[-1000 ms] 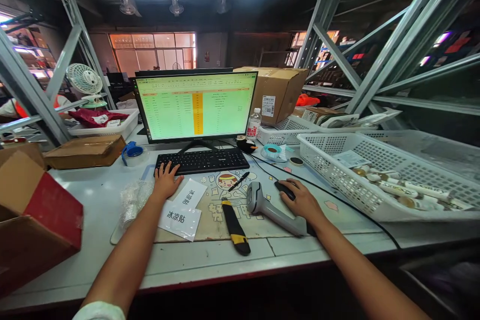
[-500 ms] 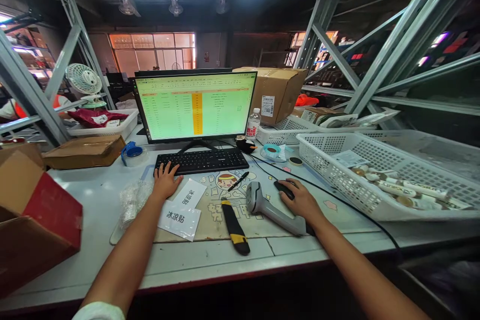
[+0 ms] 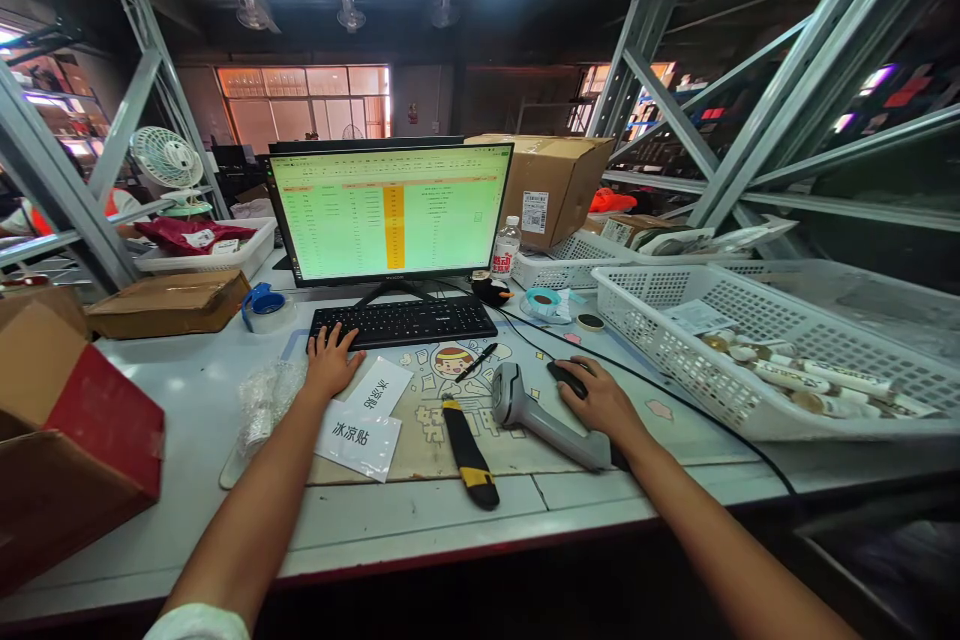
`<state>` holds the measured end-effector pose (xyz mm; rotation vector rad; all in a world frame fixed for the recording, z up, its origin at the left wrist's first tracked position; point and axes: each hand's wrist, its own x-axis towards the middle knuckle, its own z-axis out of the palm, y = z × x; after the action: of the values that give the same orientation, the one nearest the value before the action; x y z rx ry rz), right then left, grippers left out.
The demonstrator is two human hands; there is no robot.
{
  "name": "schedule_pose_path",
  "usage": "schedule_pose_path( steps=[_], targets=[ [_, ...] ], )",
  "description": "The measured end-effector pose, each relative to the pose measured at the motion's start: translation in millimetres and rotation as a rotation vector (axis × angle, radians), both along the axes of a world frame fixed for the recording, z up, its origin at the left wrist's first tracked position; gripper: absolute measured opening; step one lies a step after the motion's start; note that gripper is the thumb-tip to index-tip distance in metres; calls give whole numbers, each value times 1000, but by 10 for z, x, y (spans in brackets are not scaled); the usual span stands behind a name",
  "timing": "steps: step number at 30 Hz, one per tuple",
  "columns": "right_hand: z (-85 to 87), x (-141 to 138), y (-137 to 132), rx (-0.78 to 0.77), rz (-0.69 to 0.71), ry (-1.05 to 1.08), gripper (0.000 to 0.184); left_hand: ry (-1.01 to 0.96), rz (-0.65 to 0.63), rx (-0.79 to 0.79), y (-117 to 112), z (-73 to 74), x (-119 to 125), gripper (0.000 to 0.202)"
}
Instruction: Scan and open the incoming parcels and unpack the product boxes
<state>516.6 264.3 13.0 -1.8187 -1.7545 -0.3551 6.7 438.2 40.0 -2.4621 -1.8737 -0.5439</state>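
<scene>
My left hand (image 3: 332, 360) rests with fingers spread on the left end of the black keyboard (image 3: 427, 320). Over a black computer mouse (image 3: 568, 380) lies my right hand (image 3: 600, 398), its fingers curved around it. A grey barcode scanner (image 3: 551, 430) lies left of my right wrist. Beside it are a black and yellow utility knife (image 3: 469, 455) and a black pen (image 3: 477, 362). Two white labels (image 3: 358, 434) with black characters lie by my left forearm. Behind the keyboard, the monitor (image 3: 390, 215) shows a spreadsheet with one orange column.
White plastic baskets (image 3: 675, 350) stand at the right, the nearest holding several rolls. At the left are an open red and brown carton (image 3: 112, 420), a flat cardboard box (image 3: 172, 303), a tape roll (image 3: 270, 310) and bubble wrap (image 3: 259, 410). Metal shelf posts (image 3: 127, 120) rise on both sides.
</scene>
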Motion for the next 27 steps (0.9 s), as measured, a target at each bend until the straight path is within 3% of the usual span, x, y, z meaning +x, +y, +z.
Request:
schedule_pose_path(
  steps=[9, 12, 15, 18, 20, 23, 27],
  targets=[
    [13, -7, 1, -4, 12, -8, 47, -27, -14, 30, -30, 25, -6, 60],
    [14, -20, -2, -3, 15, -6, 47, -82, 22, 141, -90, 174, 0, 53],
    [17, -40, -4, 4, 15, -10, 47, -167, -3, 288, -201, 431, 122, 45],
    [27, -71, -10, 24, 17, -18, 46, -140, -237, 308, -328, 666, 453, 39],
    [38, -97, -19, 42, 16, -15, 45, -58, -402, 246, -380, 739, 782, 36],
    [52, -135, -38, 46, 21, -4, 45, 35, -522, 148, -374, 703, 1339, 34],
    [59, -167, -64, 24, 20, -1, 45, 86, -567, 56, -252, 547, 1970, 36]
  ],
)
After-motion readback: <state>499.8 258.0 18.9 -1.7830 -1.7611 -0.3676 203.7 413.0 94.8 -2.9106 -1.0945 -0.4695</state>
